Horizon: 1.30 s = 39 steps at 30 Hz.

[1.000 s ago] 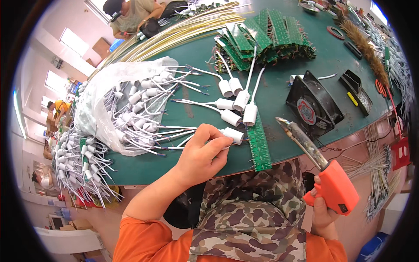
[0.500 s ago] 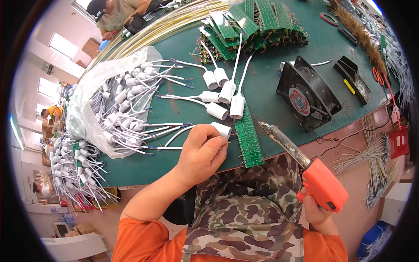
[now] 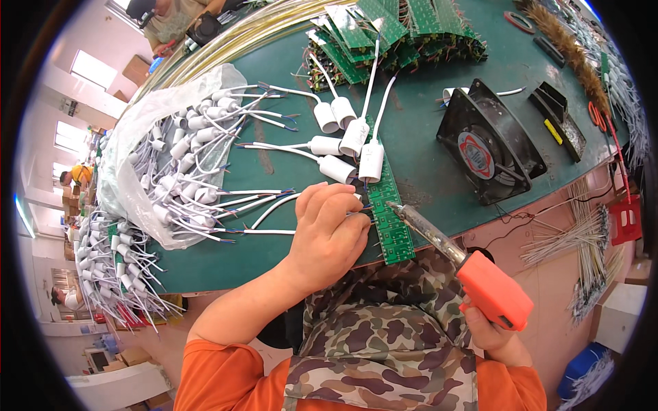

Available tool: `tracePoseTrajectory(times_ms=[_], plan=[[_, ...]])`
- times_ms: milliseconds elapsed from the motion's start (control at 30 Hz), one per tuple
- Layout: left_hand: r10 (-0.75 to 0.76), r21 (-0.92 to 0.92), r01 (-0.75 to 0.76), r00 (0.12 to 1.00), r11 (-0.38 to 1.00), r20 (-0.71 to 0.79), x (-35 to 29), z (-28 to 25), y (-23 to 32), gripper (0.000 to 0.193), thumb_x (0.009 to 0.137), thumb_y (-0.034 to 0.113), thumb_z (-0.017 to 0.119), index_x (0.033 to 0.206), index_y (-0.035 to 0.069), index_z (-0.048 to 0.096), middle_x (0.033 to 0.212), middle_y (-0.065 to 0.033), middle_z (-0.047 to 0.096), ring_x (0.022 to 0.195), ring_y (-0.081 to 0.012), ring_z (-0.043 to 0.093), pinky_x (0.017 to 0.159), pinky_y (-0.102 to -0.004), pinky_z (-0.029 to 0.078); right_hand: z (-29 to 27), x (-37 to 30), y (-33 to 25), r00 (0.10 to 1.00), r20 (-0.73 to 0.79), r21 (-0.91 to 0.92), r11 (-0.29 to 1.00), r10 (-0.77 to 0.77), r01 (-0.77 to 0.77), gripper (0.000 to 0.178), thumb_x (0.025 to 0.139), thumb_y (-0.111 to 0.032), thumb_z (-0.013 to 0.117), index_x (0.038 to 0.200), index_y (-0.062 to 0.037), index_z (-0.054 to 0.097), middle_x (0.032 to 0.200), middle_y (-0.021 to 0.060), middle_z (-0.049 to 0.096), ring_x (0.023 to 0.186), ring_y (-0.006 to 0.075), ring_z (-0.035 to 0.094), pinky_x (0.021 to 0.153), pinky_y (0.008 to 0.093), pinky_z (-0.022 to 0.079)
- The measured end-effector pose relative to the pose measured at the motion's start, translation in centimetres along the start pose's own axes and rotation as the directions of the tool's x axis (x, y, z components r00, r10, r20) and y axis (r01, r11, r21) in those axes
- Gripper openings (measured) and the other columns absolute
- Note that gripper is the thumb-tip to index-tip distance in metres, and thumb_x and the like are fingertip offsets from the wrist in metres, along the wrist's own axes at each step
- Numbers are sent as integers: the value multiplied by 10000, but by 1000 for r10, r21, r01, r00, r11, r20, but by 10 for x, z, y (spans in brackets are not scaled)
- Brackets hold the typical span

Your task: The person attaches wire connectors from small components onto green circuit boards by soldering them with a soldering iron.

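Note:
My left hand (image 3: pixel 330 229) is closed at the left edge of a narrow green circuit board (image 3: pixel 396 241), its fingers pinching a white wired end cap that they mostly cover. A soldering gun (image 3: pixel 495 291) with an orange-red handle is gripped in my right hand (image 3: pixel 490 335). Its metal tip touches or hovers just over the board, close to my left fingertips; I cannot tell which. Several white end caps (image 3: pixel 371 162) with white cables lie along the board's upper left side, some with their wire ends at the board.
A clear plastic bag (image 3: pixel 130 178) spills several wired caps on the left. Stacked green boards (image 3: pixel 418 31) lie at the back. A black fan (image 3: pixel 483 147) stands to the right, beside a black holder (image 3: pixel 556 123). Red-handled scissors (image 3: pixel 596 116) lie near the right edge.
My left hand has shifted right toward the board, now covering most of the cap. The soldering gun has moved left, bringing its tip over the board.

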<state>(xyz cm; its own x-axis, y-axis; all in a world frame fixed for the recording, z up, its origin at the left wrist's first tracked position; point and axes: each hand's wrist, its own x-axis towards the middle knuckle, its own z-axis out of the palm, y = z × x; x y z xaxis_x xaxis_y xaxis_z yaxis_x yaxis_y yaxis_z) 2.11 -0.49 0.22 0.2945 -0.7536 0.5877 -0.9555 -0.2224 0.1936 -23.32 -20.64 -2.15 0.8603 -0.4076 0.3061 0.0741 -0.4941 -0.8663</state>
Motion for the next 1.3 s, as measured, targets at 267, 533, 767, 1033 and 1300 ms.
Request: tracePoseTrajectory(times_ms=[267, 533, 767, 1033, 1300], plan=[[7, -53, -9, 1000, 999, -25, 1, 2, -2, 300, 643, -28, 773, 903, 56, 650, 1049, -81, 587, 1103, -332, 594, 952, -508, 469, -8, -11, 16, 993, 106, -66, 996, -49, 56, 496, 756, -163, 811, 1206, -20, 660, 1103, 124, 702, 859, 327, 711, 739, 423, 579], [32, -9, -32, 999, 999, -11, 0, 3, -1, 294, 640, -19, 768, 901, 50, 652, 1051, -80, 587, 1107, -326, 597, 962, -512, 473, -5, 5, 12, 979, 142, -18, 989, -144, 148, 560, 741, -153, 847, 1225, 21, 626, 1057, 153, 722, 817, 327, 719, 733, 408, 580], [31, -10, -31, 999, 999, -9, 0, 4, 0, 282, 644, -16, 765, 897, 45, 654, 1052, -83, 586, 1115, -327, 596, 970, -513, 474, -4, 9, 11, 968, 136, -13, 977, -209, 212, 628, 743, -157, 853, 1271, 39, 574, 1026, 163, 725, 808, 316, 721, 722, 392, 580], [32, -8, -32, 999, 999, -11, 1, 5, 0, 284, 640, -18, 763, 895, 36, 649, 1054, -92, 582, 1105, -340, 595, 948, -506, 475, -5, 17, 3, 965, 157, 3, 977, -210, 212, 604, 751, -130, 835, 1267, 50, 580, 1006, 164, 723, 729, 295, 699, 661, 382, 561], [31, -31, -32, 999, 999, -9, 0, 3, -1, 298, 641, -21, 762, 911, 32, 650, 1061, -98, 581, 1104, -349, 595, 937, -497, 468, -18, 13, -4, 973, 156, -97, 978, -171, 187, 588, 747, -110, 825, 1273, 24, 597, 977, 144, 715, 729, 311, 703, 657, 399, 570]])
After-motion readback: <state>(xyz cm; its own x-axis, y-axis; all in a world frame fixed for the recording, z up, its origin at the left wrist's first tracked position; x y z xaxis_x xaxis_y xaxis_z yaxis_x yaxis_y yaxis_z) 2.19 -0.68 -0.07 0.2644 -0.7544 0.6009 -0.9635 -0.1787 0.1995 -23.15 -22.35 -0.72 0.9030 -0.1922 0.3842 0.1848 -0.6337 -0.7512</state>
